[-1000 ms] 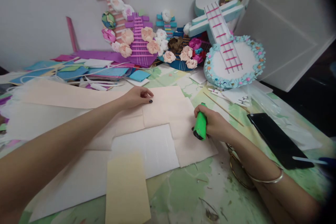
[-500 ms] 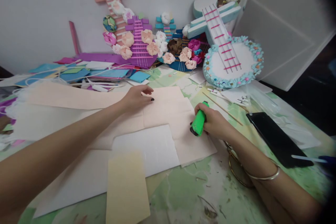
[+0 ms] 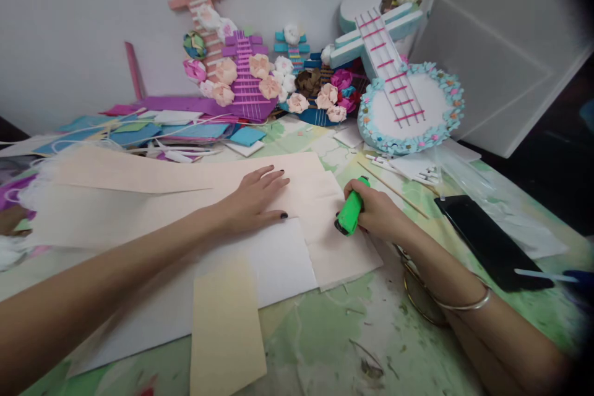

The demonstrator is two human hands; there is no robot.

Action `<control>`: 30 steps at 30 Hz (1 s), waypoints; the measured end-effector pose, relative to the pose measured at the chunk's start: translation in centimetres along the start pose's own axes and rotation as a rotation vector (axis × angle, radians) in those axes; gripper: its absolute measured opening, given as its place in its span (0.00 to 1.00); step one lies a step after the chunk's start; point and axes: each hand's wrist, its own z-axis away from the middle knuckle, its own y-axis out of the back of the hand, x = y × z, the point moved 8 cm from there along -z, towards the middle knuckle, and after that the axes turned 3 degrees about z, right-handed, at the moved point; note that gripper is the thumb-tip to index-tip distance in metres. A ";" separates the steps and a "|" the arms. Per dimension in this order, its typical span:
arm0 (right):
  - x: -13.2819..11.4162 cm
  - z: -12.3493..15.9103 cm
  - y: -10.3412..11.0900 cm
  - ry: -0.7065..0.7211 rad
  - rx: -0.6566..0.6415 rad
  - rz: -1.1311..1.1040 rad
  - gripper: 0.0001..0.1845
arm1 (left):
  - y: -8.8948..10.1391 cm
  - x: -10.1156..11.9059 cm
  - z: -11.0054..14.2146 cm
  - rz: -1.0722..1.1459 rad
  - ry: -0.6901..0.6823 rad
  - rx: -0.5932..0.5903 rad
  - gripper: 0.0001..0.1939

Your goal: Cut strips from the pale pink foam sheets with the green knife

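Gripping the green handheld tool (image 3: pixel 350 209) in closed fingers, the right hand (image 3: pixel 378 213) is over the peach paper (image 3: pixel 341 247); the left hand (image 3: pixel 257 199) rests palm down there, fingers slightly spread, grasping nothing, with the white board (image 3: pixel 285 263) and yellow sheet (image 3: pixel 227 331) nearer the viewer

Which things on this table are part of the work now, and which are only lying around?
Probably in the work: pink paper, under the left hand; green tool, in the right hand.
Probably just lying around: black phone; thin stick; yellow sheet; flowered guitar model behind.
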 end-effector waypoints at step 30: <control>0.9 -0.6 0.7 0.010 0.118 -0.015 0.21 | 4.7 12.2 10.2 -0.086 -0.432 0.325 0.15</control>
